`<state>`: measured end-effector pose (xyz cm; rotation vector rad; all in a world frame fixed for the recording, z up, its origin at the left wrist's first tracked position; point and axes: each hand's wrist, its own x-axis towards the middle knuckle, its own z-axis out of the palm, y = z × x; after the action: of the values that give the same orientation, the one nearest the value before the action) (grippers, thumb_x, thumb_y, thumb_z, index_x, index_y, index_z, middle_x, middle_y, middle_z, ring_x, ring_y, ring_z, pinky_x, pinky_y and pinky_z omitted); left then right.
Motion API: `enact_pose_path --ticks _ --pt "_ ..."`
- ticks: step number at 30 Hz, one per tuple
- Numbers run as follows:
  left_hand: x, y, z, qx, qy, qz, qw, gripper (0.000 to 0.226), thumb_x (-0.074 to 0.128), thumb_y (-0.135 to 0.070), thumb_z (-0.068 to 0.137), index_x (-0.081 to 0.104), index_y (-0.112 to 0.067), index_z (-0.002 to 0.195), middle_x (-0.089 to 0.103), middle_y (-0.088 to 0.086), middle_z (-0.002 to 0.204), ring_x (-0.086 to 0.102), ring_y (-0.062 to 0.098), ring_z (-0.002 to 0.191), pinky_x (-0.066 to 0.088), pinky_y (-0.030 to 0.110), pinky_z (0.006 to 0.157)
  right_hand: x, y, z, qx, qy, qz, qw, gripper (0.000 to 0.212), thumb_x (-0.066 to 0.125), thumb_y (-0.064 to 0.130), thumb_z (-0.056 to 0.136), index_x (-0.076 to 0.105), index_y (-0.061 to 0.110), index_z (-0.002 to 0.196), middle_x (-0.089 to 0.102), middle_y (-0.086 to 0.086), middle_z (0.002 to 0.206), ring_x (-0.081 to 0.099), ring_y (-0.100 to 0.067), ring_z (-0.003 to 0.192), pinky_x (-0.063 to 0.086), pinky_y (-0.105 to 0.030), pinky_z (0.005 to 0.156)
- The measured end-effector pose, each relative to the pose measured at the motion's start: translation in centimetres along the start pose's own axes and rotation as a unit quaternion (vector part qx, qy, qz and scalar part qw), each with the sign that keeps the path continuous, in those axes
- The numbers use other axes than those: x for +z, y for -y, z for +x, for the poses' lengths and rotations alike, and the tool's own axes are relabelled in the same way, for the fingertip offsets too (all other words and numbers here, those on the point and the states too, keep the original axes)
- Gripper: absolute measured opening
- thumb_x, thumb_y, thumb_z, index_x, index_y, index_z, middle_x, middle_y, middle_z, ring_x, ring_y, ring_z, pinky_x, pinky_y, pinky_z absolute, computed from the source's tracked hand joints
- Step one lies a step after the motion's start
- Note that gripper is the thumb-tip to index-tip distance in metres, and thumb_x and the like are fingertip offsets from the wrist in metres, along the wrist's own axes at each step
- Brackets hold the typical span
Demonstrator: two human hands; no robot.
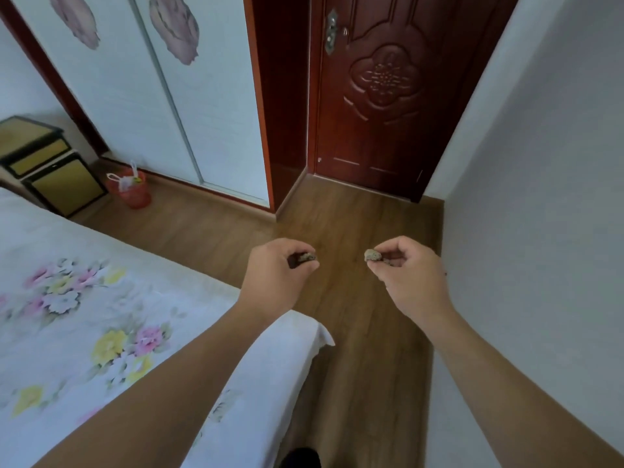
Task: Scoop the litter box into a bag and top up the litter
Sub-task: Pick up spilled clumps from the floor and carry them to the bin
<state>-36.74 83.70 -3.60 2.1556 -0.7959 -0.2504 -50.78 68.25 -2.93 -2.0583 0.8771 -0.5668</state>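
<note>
though apart, two hands (273, 276) (413, 276), two clumps (306, 257) (372, 255)

floor (354, 224): wood-look planks, smooth, low sheen observed.
door (381, 106): dark red wood, carved relief, semi-gloss.
door plate (331, 30): metal, dull shine.
bed cover (84, 298): cloth, matt, printed flowers.
bin (133, 194): red plastic.
bag (125, 181): thin white plastic film.
left clump (306, 257): grainy, rough, matt.
right clump (372, 255): grainy, rough, matt.
wall (540, 163): smooth, matt.
</note>
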Motion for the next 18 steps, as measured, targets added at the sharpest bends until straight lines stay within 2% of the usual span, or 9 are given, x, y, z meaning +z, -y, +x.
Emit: enact_pose_path --ticks 7,13,18 --pt "1.6 0.5 12.1 -0.016 -0.055 0.01 0.998 0.019 0.074 -0.029 0.084 0.074 -0.025 0.102 0.068 -0.015 0.092 0.062 0.0 0.081 0.057 0.021 0.08 2.5 -0.5 13.7 -0.01 0.059 0.016 0.998 0.015 0.078 0.021 0.083 0.067 0.029 0.091 0.069 0.016 0.086 0.067 -0.002 0.083 0.057 -0.018 0.07" --pt "3.2 1.4 24.0 -0.025 -0.079 -0.02 0.996 0.021 0.074 -0.026 0.084 0.073 -0.025 0.105 0.07 -0.012 0.099 0.065 0.003 0.089 0.058 0.031 0.085 4.5 -0.7 26.1 -0.02 0.07 0.016 0.997 0.015 0.077 0.02 0.083 0.068 0.027 0.093 0.069 0.015 0.088 0.067 -0.003 0.084 0.058 -0.019 0.069" --pt "3.7 0.9 32.2 -0.04 -0.095 -0.024 0.994 0.02 0.074 -0.026 0.085 0.073 -0.026 0.105 0.069 -0.013 0.098 0.064 0.003 0.088 0.059 0.028 0.083 5.6 -0.1 35.1 -0.035 0.095 0.022 0.995 0.014 0.077 0.02 0.084 0.07 0.024 0.095 0.07 0.014 0.088 0.068 -0.004 0.084 0.059 -0.02 0.07"
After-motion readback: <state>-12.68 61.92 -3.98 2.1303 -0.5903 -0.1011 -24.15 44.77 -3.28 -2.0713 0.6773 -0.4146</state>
